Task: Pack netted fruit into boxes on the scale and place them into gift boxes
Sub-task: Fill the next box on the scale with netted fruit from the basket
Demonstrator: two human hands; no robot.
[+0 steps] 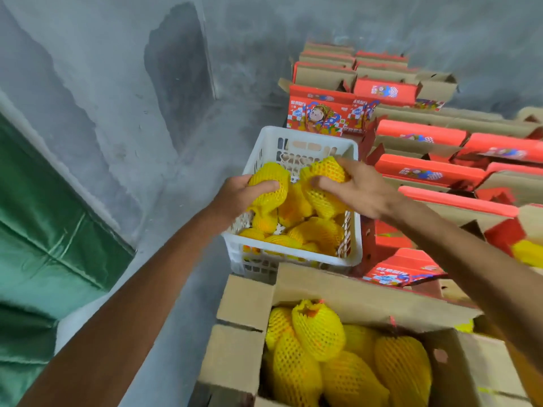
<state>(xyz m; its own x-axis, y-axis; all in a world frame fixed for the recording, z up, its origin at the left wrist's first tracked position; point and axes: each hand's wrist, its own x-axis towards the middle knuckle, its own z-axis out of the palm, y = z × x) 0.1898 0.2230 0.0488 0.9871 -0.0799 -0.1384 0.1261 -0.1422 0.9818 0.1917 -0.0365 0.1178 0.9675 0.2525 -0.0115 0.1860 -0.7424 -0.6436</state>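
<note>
Gift boxes (426, 171) beyond our fingers, most appear unfilled. Cardboard box (346, 292) below wrists, we judge part-filled. White basket (296, 136) under fingers. Left hand (238, 195) grips one netted fruit (269, 179); right hand (358, 189) grips another (326, 168).

Two bare forearms, left hand (235, 195) and right hand (357, 190); no sleeves, gloves, watch or rings visible.

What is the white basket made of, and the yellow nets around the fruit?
The white basket looks like hard moulded plastic: smooth, slightly glossy, with cut-out slots. The yellow nets look like soft foam mesh: puffy, matte strands in a diamond pattern.
</note>
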